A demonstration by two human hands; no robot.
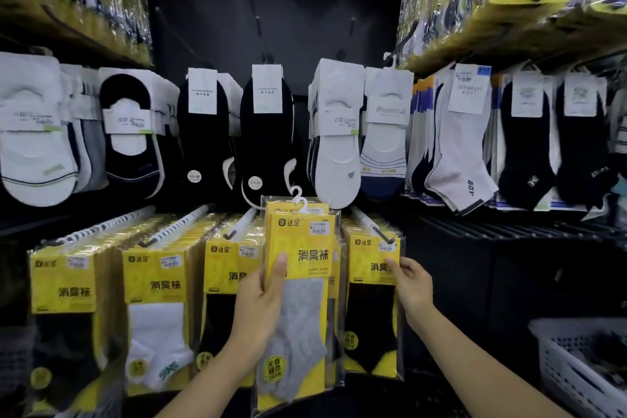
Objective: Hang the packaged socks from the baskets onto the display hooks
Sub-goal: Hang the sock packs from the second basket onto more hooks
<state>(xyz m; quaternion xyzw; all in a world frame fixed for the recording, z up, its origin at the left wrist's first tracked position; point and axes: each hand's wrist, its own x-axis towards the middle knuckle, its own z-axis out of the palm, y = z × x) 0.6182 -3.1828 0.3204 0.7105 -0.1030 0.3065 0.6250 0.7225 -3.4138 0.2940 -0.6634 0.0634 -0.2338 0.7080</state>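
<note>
My left hand (263, 302) grips a small stack of yellow packs of grey socks (298, 285), thumb on the front, with white hanger hooks at the top. The stack is held upright in front of the lower row of hooks. My right hand (409, 278) touches the right edge of the hanging yellow packs of black socks (371, 299), fingers curled at the front pack's edge. That row hangs on a black display hook (381, 234). More yellow packs hang on the hooks to the left (159, 299).
A white plastic basket (576, 370) stands at the lower right. The upper row holds white and black ankle socks on cards (264, 132). Wrapped yellow packs lie on shelves at the top left and top right. Bare black rails (492, 224) run to the right.
</note>
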